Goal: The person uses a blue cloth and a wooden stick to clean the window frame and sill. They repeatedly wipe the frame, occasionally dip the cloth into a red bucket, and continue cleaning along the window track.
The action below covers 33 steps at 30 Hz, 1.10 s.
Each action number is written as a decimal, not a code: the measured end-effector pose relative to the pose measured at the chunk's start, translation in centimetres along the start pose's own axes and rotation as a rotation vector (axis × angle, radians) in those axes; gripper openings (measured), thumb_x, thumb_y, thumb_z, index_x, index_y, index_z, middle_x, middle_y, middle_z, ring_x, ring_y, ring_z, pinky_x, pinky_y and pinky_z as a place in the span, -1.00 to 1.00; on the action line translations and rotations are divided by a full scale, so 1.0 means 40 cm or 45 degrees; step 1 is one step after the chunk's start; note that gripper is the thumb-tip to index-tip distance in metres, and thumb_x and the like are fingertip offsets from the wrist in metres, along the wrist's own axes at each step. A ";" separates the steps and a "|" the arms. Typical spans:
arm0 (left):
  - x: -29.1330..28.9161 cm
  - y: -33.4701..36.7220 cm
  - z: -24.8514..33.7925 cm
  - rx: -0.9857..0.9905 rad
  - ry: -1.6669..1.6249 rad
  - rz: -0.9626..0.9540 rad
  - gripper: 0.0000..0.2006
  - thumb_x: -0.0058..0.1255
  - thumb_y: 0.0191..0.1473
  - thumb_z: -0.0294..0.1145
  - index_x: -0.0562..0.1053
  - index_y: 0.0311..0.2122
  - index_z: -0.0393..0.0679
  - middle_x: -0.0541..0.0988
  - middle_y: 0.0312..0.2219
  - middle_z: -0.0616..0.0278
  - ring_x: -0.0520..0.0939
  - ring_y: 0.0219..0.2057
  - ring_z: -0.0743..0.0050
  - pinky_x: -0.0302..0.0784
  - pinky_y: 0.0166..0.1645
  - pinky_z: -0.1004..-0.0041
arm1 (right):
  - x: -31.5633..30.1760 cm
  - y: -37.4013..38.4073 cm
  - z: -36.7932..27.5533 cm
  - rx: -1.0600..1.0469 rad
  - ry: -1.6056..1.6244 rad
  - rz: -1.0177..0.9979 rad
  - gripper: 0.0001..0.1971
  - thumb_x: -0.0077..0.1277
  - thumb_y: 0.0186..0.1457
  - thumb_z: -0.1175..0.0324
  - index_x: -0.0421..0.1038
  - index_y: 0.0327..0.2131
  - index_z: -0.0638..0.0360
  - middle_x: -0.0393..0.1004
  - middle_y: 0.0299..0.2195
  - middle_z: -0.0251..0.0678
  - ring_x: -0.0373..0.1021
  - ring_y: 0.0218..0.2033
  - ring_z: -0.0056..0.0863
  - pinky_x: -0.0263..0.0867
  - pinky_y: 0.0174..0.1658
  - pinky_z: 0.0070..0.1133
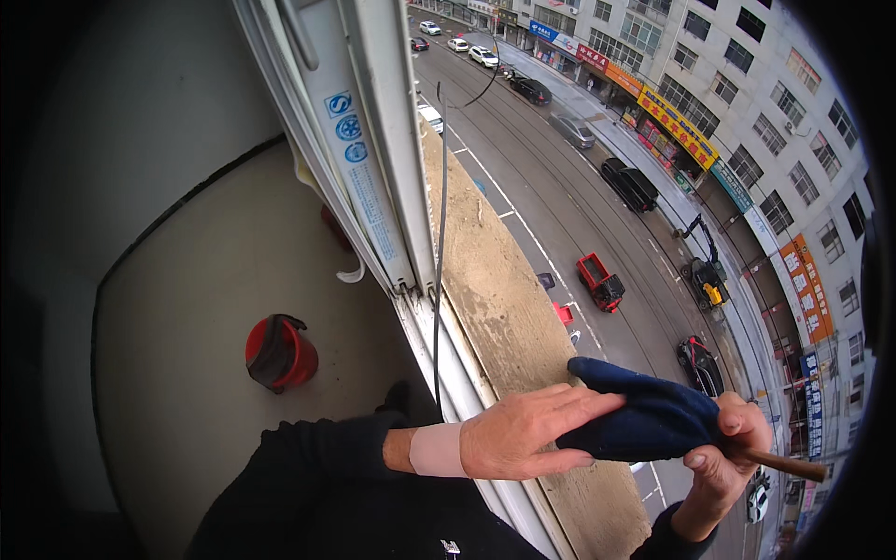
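Observation:
A dark blue cloth is bunched in a long shape around one end of a brown stick. My left hand, with a pale band at its wrist, grips the cloth from the left, fingers laid over it and thumb along its lower edge. At the cloth's right end, my right hand is closed around the stick where it comes out of the cloth. The stick's bare tip sticks out to the right past this hand. Inside the cloth, the stick's other end is hidden. Both hands are outside the window, above the ledge.
A white window frame and a rough concrete ledge run beside me. A thin dark cable hangs along the frame. Far below lies a street with vehicles. Indoors, a red bucket with a dark cloth stands on the floor.

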<state>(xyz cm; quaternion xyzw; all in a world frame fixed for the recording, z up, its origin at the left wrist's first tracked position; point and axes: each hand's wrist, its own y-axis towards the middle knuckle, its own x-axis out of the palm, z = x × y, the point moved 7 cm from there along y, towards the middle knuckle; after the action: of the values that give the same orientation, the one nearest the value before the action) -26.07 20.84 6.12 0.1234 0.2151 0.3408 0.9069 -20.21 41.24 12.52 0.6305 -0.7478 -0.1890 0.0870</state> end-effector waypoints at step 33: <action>-0.295 -0.331 -0.216 -0.364 -0.887 0.187 -0.29 0.09 0.08 -0.49 0.04 0.29 -0.22 0.37 0.11 -0.06 0.60 -0.22 0.49 0.52 -0.22 0.57 | 0.321 -0.006 -0.209 -0.209 -0.652 0.274 -0.67 0.34 -0.19 0.27 0.36 -0.56 0.23 0.32 -0.67 -0.39 0.22 -0.62 -0.56 0.07 -0.50 -0.60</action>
<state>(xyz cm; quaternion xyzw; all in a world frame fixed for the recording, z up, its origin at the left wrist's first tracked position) -30.65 3.83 -2.75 0.1190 -0.1653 0.3690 0.9068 -19.37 27.25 18.66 0.4702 -0.7901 -0.3917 -0.0345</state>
